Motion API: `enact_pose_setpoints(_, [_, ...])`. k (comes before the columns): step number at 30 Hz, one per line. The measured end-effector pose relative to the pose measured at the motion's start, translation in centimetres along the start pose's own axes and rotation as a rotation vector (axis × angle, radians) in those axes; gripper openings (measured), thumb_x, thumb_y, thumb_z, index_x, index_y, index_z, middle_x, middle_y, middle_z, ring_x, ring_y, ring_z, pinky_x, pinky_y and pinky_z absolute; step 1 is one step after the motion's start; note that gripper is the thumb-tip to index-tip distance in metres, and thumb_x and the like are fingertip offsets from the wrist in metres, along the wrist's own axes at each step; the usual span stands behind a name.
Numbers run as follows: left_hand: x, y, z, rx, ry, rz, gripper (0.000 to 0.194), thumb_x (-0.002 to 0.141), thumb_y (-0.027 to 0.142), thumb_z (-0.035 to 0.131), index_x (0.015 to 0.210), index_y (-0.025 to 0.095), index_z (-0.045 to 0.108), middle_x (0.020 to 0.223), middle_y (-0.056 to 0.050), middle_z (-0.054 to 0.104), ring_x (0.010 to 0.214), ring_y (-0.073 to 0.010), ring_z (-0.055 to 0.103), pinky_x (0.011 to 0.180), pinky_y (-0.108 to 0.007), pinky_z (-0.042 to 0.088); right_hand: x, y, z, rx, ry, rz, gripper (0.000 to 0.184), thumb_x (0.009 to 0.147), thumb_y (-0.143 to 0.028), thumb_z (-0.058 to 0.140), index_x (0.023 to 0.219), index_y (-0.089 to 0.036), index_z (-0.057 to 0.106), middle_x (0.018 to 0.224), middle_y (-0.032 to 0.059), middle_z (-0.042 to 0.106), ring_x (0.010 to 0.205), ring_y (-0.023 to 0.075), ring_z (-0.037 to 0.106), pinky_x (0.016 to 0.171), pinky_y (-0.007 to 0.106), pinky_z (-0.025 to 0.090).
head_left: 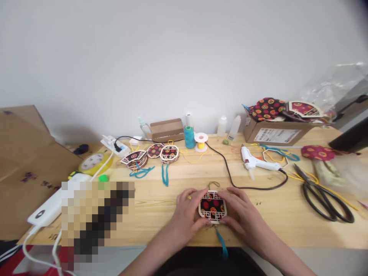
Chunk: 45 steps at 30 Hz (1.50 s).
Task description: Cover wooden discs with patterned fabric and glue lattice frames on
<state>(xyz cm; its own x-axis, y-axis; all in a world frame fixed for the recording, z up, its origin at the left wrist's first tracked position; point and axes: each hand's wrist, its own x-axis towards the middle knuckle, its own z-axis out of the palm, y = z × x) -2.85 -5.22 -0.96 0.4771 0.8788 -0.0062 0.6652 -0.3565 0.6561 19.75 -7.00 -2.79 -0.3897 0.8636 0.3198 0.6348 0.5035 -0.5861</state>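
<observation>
A rounded-square pendant point(213, 207) lies between my hands near the table's front edge. It has dark fabric with red and orange medallions behind a pale lattice frame. At its top is an olive cord loop point(214, 184), and a teal tassel point(221, 240) hangs past the edge. My left hand point(190, 209) grips its left side, thumb at the lower corner and fingers at the upper one. On the opposite side, my right hand point(239, 212) holds it the same way. Whether the pendant touches the tabletop, I cannot tell.
Finished-looking pendants point(169, 153) with teal tassels lie behind to the left. A glue gun point(258, 163) and black scissors point(323, 195) rest at right. Teal thread point(189, 137) and a yellow-cord spool point(201, 142) stand at the back. A power strip point(59, 201) and a carton point(276, 132) flank the table.
</observation>
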Motion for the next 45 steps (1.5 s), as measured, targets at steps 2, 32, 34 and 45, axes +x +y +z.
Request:
enact_pose_setpoints(2, [0.1,0.0,-0.1,0.007,0.003,0.02,0.071,0.074,0.033,0.073,0.137,0.027,0.04,0.139,-0.008,0.049,0.127,-0.0301,0.038,0.108,-0.052,0.028,0.2,-0.2,-0.1,0.031,-0.003,0.009,0.053,0.083,-0.018,0.062,0.132,-0.026,0.044,0.123,0.0081,0.06,0.119,0.028,0.043,0.097,0.048,0.046])
enact_pose_setpoints(32, [1.4,0.6,-0.7,0.085,-0.06,0.054,0.096,0.064,0.039,0.079,0.143,0.023,0.028,0.139,-0.012,0.047,0.126,-0.0339,0.039,0.105,-0.052,0.03,-1.2,-1.8,-1.1,0.151,0.103,0.384,0.043,0.084,-0.014,0.039,0.126,-0.014,0.049,0.106,0.013,0.067,0.091,0.0212,0.064,0.08,0.041,0.053])
enact_pose_setpoints(34, [1.5,0.7,-0.7,0.086,-0.06,0.047,0.092,0.065,0.037,0.077,0.143,0.023,0.029,0.139,-0.012,0.047,0.126,-0.0338,0.039,0.104,-0.052,0.031,-1.1,-2.2,-1.2,0.199,0.084,0.425,0.043,0.084,-0.015,0.038,0.126,-0.014,0.048,0.106,0.0124,0.069,0.087,0.0202,0.065,0.078,0.039,0.054])
enact_pose_setpoints(45, [1.3,0.1,-0.2,0.073,0.011,0.098,0.09,0.066,0.034,0.074,0.142,0.025,0.026,0.134,-0.012,0.048,0.126,-0.0342,0.04,0.104,-0.053,0.031,-1.0,-2.3,-1.3,0.298,0.082,0.489,0.045,0.083,-0.017,0.04,0.128,-0.016,0.045,0.103,0.0095,0.071,0.077,0.0176,0.065,0.074,0.035,0.052])
